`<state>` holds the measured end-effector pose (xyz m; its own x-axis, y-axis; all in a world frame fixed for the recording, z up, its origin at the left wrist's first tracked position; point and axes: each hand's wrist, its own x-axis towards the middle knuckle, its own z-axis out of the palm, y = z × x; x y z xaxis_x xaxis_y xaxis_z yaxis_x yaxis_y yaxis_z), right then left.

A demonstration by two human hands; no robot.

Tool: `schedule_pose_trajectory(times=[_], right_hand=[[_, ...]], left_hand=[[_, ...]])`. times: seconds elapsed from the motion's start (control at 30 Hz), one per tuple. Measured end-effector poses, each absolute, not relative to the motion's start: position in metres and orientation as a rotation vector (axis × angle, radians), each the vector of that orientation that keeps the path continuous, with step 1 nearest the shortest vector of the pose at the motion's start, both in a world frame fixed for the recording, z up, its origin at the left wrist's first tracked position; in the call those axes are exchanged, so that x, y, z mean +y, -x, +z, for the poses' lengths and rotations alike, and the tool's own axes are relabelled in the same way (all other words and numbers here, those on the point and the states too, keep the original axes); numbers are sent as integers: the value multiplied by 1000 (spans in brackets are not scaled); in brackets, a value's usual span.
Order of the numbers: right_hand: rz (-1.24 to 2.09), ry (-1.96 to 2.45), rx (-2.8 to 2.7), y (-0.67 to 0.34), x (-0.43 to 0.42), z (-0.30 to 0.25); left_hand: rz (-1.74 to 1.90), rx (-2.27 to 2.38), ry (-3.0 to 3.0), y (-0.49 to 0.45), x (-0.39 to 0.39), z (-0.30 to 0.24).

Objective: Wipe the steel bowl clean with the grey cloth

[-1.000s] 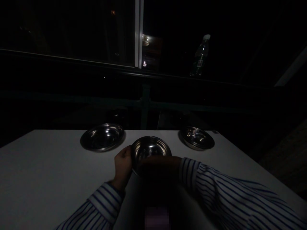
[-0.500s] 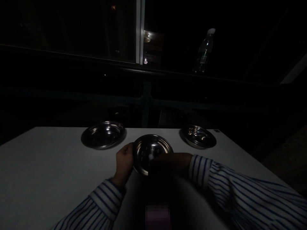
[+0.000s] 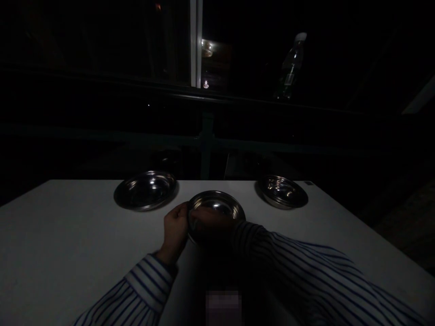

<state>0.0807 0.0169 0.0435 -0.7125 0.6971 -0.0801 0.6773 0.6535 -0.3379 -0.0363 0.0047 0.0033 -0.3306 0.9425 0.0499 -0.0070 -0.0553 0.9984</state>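
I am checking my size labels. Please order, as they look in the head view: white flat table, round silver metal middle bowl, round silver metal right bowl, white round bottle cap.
1. White flat table
2. Middle bowl (nearer the camera; true size unsure)
3. Right bowl
4. Bottle cap

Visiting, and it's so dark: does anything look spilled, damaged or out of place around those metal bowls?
Nothing stands out around the left metal bowl, middle bowl or right bowl; darkness and the right hand partly hide the middle one.

No text can be read. The label (image 3: 289,79) on the bottle (image 3: 295,56) toward one o'clock is too dim.
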Motion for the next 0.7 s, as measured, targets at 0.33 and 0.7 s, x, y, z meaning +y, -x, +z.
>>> schedule_pose_trajectory(times=[0.33,0.7], right_hand=[[169,1570,-2693,-116,38,43],[794,1163,-2932,-123,15,45]], left_hand=[[1437,1422,-1085,34,2,8],[1478,1499,-1120,34,3,4]])
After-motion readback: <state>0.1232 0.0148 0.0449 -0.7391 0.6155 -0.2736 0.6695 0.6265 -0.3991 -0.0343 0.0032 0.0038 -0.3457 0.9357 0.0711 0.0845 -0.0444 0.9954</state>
